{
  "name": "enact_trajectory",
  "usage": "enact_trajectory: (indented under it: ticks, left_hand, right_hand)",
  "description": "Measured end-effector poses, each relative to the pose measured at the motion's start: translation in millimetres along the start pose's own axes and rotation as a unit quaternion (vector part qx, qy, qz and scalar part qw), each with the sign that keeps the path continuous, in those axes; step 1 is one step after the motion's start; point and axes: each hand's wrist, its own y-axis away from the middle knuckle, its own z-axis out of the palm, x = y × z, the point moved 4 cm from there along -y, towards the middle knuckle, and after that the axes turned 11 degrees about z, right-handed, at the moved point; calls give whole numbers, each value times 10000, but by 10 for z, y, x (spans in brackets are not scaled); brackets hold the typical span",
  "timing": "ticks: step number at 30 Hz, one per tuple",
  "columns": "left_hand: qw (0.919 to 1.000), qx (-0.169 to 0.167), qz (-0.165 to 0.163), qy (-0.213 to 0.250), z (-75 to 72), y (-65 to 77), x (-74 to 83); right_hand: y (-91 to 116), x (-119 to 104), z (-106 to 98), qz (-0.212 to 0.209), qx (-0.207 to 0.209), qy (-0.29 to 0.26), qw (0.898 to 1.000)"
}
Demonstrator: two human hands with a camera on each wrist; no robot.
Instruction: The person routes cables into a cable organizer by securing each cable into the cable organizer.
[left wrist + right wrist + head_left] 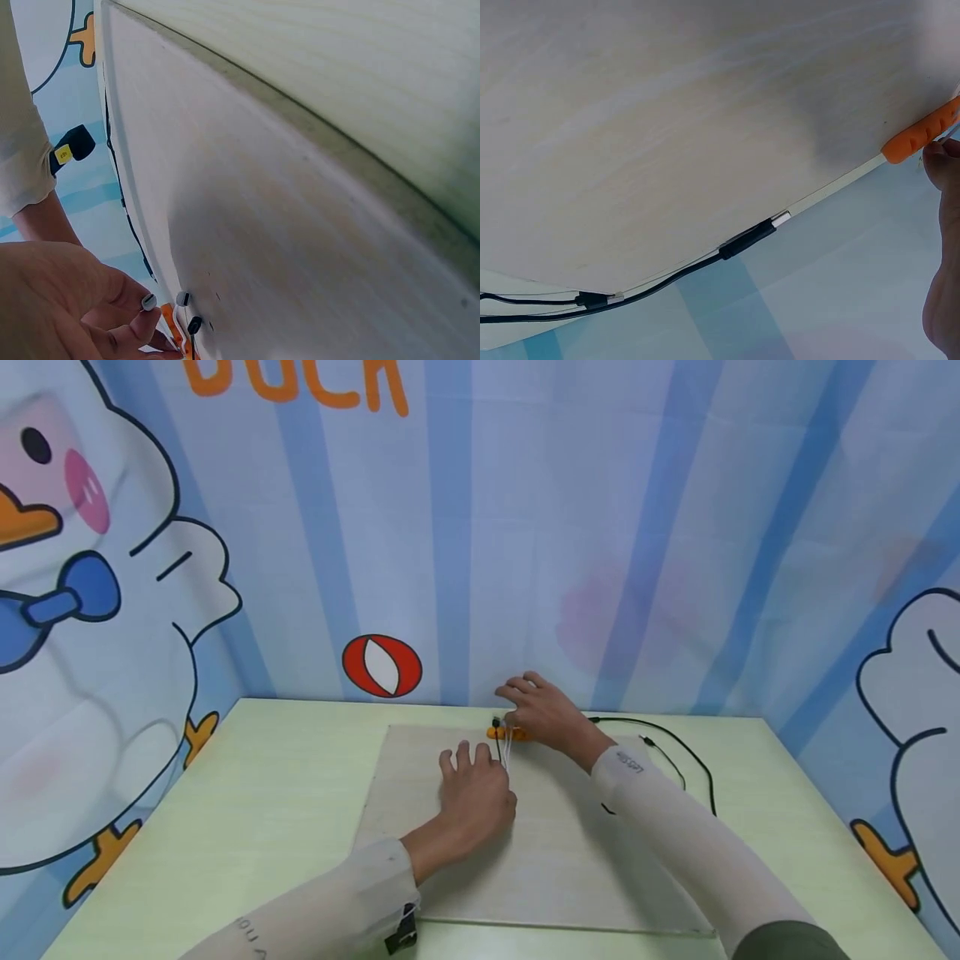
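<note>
An orange cable holder point(519, 734) with a row of notches lies at the back edge of the pale board point(585, 860). Thin white cables point(507, 747) run from it toward my left hand point(476, 793). That hand pinches a white cable's plug point(148, 302) between thumb and finger. My right hand point(551, 717) is at the holder, its thumb touching a white cable beside the orange notches point(922, 135); its other fingertips are partly hidden. Another white plug point(183, 298) and a black plug point(195, 325) stand out near the holder.
Right of the holder, a thick black cable point(678, 739) curves along the table point(285, 777), with a thinner black cable point(667, 756) nearer the board. A striped curtain point(510, 527) with cartoon ducks hangs behind the table's back edge.
</note>
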Motion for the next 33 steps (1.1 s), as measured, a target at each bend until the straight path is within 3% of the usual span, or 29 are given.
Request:
enact_trajectory:
  ticks: [10, 19, 28, 33]
  left_hand:
    - [10000, -58, 28, 24, 45, -41, 53]
    - [9994, 0, 182, -278, 100, -50, 87]
    - [9980, -88, 341, -521, 141, -96, 111]
    - [9972, 164, 533, -495, 500, -244, -30]
  right_hand:
    - [6, -5, -26, 17, -212, -110, 9997]
    - [17, -7, -27, -18, -162, -105, 9998]
    - [-50, -14, -21, -308, -123, 533, 9980]
    - [-97, -16, -43, -484, -160, 674, 9964]
